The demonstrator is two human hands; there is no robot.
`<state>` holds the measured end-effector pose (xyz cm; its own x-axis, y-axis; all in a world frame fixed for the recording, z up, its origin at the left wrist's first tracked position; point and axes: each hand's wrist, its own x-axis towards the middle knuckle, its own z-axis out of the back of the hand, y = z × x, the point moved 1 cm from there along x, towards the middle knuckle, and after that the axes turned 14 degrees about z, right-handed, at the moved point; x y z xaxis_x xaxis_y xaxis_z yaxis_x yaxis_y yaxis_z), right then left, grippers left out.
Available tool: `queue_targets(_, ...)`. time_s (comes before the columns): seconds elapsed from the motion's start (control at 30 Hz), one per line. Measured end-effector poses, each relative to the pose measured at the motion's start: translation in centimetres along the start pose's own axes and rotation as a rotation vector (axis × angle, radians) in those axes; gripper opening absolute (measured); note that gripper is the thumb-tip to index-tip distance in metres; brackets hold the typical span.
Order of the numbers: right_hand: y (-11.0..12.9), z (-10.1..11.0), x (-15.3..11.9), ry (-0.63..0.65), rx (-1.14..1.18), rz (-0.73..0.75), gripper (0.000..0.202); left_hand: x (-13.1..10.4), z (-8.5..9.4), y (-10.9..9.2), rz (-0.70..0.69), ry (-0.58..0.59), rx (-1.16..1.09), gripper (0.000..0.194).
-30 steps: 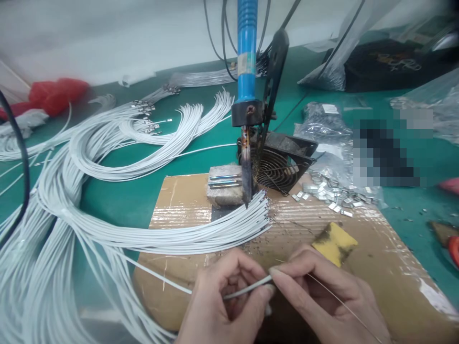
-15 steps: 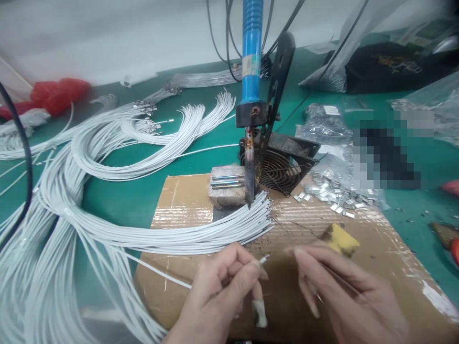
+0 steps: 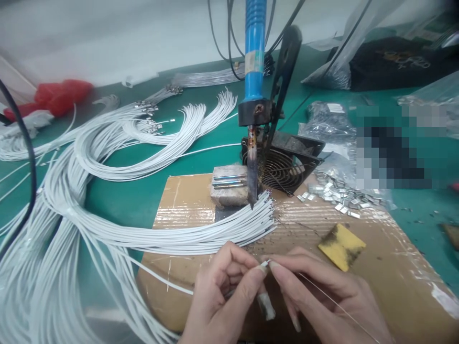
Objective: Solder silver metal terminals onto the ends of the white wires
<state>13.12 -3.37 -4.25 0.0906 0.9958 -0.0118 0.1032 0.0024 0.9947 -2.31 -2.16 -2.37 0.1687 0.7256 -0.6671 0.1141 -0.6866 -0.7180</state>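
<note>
My left hand (image 3: pixel 229 291) is closed, with thumb and forefinger pinching a white cable (image 3: pixel 172 282) just behind its stripped end. A greyish-white wrap (image 3: pixel 266 306) covers one of its fingertips. My right hand (image 3: pixel 319 291) meets it, thumb and forefinger pressed together at the cable's tip. A thin solder wire (image 3: pixel 337 305) runs back through the right hand towards the lower right. Above the hands stands a blue-handled soldering iron (image 3: pixel 254 71), clamped with its tip pointing down. Beneath and beside that tip lies a bundle of white cables (image 3: pixel 215 234) with dark ends.
A stained block (image 3: pixel 229 191) sits behind the iron's tip, beside a black fan (image 3: pixel 287 165). Small metal pieces (image 3: pixel 337 191) are scattered right of the fan. A dirty yellow sponge (image 3: pixel 342 246) lies on the cardboard (image 3: pixel 394 267). More white cables (image 3: pixel 60 205) fill the left side.
My right hand has moved left and its fingertips now meet the cable's tip at my left hand. The view has shifted slightly.
</note>
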Motion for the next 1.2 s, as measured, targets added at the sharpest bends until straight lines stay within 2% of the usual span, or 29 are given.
queue_targets(0.07,-0.4,0.5,0.0,0.049,0.001,0.003,0.016,0.0,-0.1,0.0,-0.012,-0.014,0.023,0.053)
queue_targets(0.2,-0.8,0.9,0.0,0.045,0.095,-0.023,0.016,0.0,-0.2,0.0,-0.028,-0.037,0.055,0.056)
queue_targets(0.33,-1.0,0.7,-0.2,0.060,0.206,-0.130,0.032,0.0,-0.4,-0.1,-0.031,-0.052,0.083,0.059)
queue_targets(0.5,-1.3,1.5,0.3,0.136,0.181,-0.215,0.046,-0.2,-0.3,-0.1,0.001,-0.010,0.098,0.059)
queue_targets(0.57,-1.2,2.1,0.8,0.196,0.148,-0.227,0.045,-0.3,-0.1,-0.1,0.029,0.011,0.125,0.059)
queue_targets(0.63,-0.9,2.4,1.4,0.250,0.100,-0.228,0.035,-0.3,0.2,-0.2,0.058,0.019,0.165,0.055)
queue_targets(0.77,0.6,2.4,2.1,0.233,-0.028,-0.194,0.012,-0.3,0.2,-0.5,0.066,-0.035,0.236,0.039)
queue_targets(0.83,1.3,2.2,2.2,0.215,-0.129,-0.142,0.013,-0.3,0.0,-0.7,0.063,-0.094,0.252,0.033)
queue_targets(0.97,2.2,2.1,2.1,0.320,-0.258,-0.002,0.021,-0.5,-0.8,-1.4,0.040,-0.197,0.276,0.026)
queue_targets(1.13,2.6,2.4,2.1,0.251,-0.281,0.018,0.023,-0.7,-1.3,-1.6,0.012,-0.244,0.318,0.026)
queue_targets(1.2,2.7,2.5,2.2,0.278,-0.291,0.046,0.023,-0.8,-1.3,-1.4,-0.016,-0.255,0.361,0.026)
